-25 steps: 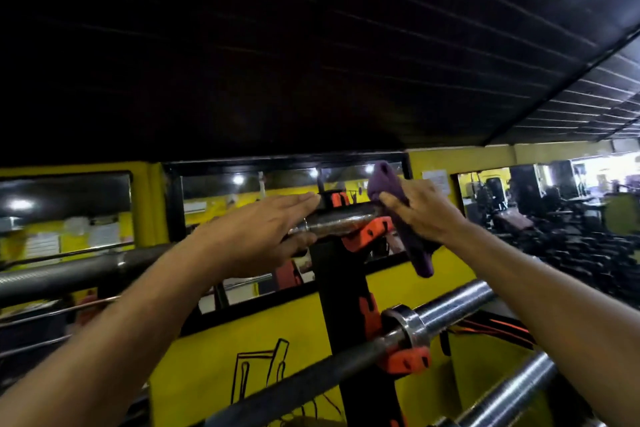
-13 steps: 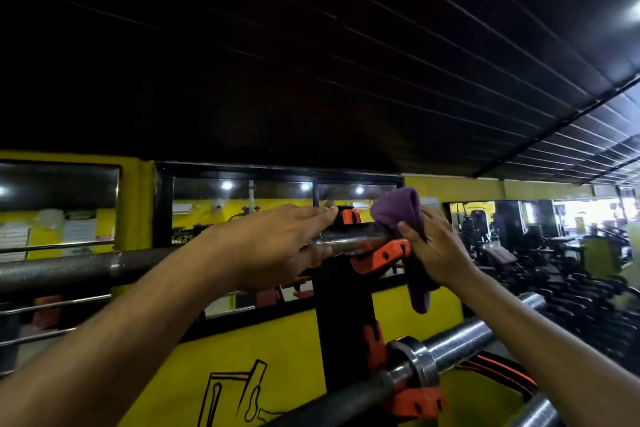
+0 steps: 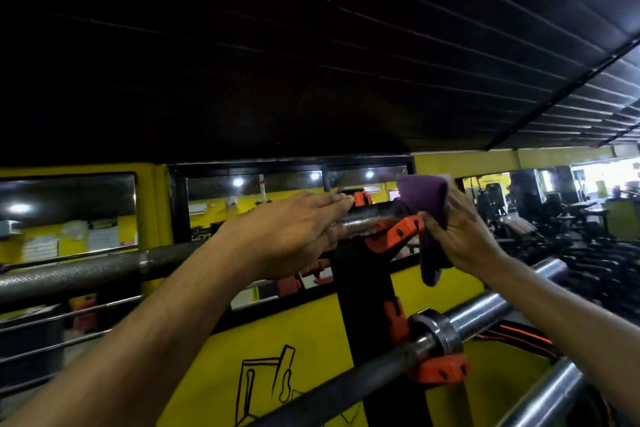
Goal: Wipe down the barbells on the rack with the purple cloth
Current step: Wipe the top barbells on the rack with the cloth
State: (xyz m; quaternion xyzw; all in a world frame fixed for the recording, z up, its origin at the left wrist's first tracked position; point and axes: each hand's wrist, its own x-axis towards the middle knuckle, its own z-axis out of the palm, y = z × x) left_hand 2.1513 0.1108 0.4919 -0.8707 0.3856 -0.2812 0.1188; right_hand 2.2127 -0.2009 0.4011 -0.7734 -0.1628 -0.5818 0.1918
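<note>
While right hand [image 3: 460, 232] grips purple cloth [image 3: 424, 198] | left hand [image 3: 294, 229] flat on top barbell [image 3: 79, 272] | orange hook [image 3: 398, 234] between

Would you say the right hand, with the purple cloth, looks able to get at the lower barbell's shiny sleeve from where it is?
Probably yes: the right hand holds the cloth above that sleeve, and nothing lies between them.

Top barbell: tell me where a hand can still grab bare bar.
Free: the top barbell left of the left hand. Crowded: the stretch from that hand across the orange hook to the purple cloth gripped by the right hand.
</note>
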